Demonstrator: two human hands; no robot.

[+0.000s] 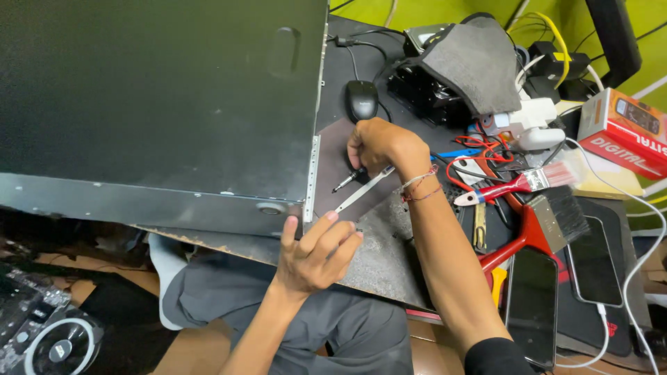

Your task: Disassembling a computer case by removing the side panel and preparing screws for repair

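Note:
A large black metal computer case (160, 104) lies on its side across the desk and over my lap. My right hand (383, 147) is closed around a small screwdriver (345, 182), its tip pointing down-left at the dark mat beside the case's rear edge. A thin silver metal strip (363, 191) slants under that hand. My left hand (318, 251) rests near the case's lower right corner, its fingertips pinching a tiny dark part on the mat.
A black mouse (362, 99) sits behind my right hand. To the right lie two red-handled brushes (517, 186), tangled cables, a white power adapter (529, 119), two phones (531, 302) and a red box (620, 130). A PC fan (59, 345) is at bottom left.

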